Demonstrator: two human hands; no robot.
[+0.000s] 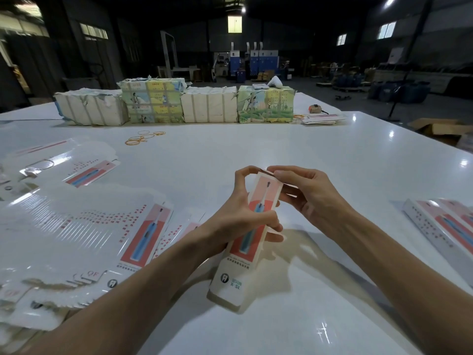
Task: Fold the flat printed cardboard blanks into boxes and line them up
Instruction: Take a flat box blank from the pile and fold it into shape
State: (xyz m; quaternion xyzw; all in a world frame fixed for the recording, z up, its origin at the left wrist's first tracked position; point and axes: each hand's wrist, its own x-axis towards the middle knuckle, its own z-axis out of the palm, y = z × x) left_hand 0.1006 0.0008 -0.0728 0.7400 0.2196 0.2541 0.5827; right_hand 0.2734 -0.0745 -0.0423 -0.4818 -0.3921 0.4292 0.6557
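A long narrow box point(252, 239), printed with a blue toothbrush on red and pink, is held up over the white table point(332, 155), its far end raised. My left hand point(243, 211) grips the box around its middle, forefinger curled up to the top end. My right hand point(304, 193) pinches the flap at that far end. A spread pile of flat printed blanks point(84, 234) lies at the left. Folded boxes point(442, 224) lie side by side at the right edge.
Several wrapped bundles point(176, 103) stand in a row along the table's far side. Yellow rubber bands point(143, 138) lie in front of them. More flat blanks point(320, 120) and a small orange object point(315, 108) sit at the far right. A dim warehouse lies beyond.
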